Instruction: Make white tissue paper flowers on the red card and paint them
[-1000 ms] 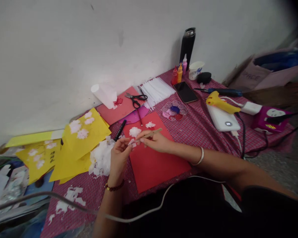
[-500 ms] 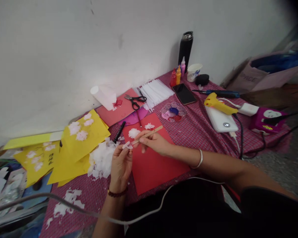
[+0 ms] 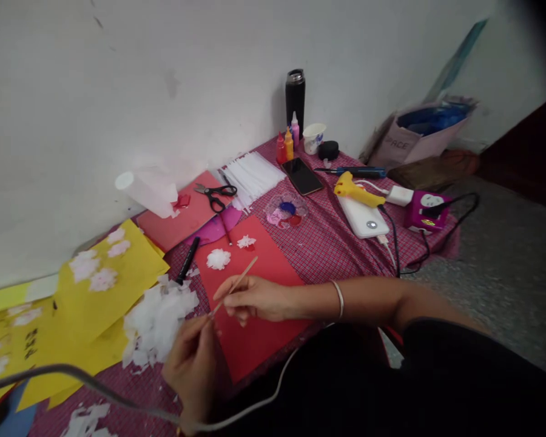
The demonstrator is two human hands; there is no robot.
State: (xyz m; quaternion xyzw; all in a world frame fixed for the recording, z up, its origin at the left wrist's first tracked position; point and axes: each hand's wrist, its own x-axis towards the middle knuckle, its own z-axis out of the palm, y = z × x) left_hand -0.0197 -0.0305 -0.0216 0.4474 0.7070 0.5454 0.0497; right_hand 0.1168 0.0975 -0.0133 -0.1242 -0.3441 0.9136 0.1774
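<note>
Both hands have dropped lower and nearer since the earlier frame, and the view has swung so the tabletop sits further left. Pinched in the right hand (image 3: 255, 298), a thin wooden stick (image 3: 235, 285) slants over the red paper sheet (image 3: 255, 340), its lower tip meeting the left hand (image 3: 192, 364), whose fingers are curled; whether they grip anything cannot be told. Just left lies a heap of white tissue scraps (image 3: 157, 321), overlapping yellow paper sheets (image 3: 95, 291). Farther back sit scissors (image 3: 216, 194) and a paint palette (image 3: 286, 210).
</note>
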